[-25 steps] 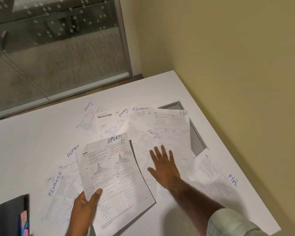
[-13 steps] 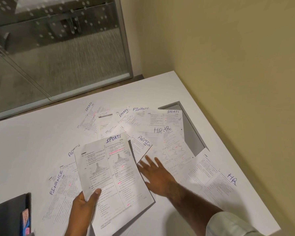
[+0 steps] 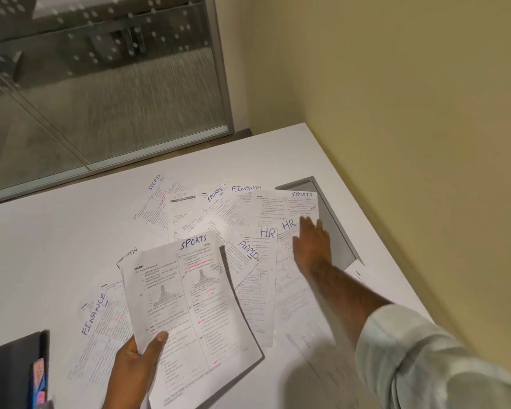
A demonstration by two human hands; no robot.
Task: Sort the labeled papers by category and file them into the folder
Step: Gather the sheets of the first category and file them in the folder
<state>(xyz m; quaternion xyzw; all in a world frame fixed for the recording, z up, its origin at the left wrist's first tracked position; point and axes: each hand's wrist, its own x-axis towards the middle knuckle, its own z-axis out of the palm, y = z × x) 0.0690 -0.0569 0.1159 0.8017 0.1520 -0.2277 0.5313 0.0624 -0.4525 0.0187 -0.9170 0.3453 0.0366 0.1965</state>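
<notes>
folder [image 3: 11,373]: dark, sitting at the near-left corner of the surface [image 3: 56,246], nothing being filed into it yet.
left hand [image 3: 136,370]: pinching the held SPORTS sheet [image 3: 186,305] at its near-left edge, thumb on top; the sheet is lifting clear of the pile.
loose papers [image 3: 242,261]: overlapping on the surface; FINANCE, ADMIN, HR and SPORTS labels showing.
right hand [image 3: 311,246]: fingers spread, gripping nothing, reaching over the HR sheets toward the far SPORTS sheet [image 3: 289,206].
handling: thin, floppy, probably sliding easily; press flat and drag, then pinch a free edge or corner.

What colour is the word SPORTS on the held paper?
Blue ink, on the paper in the head view.
</notes>
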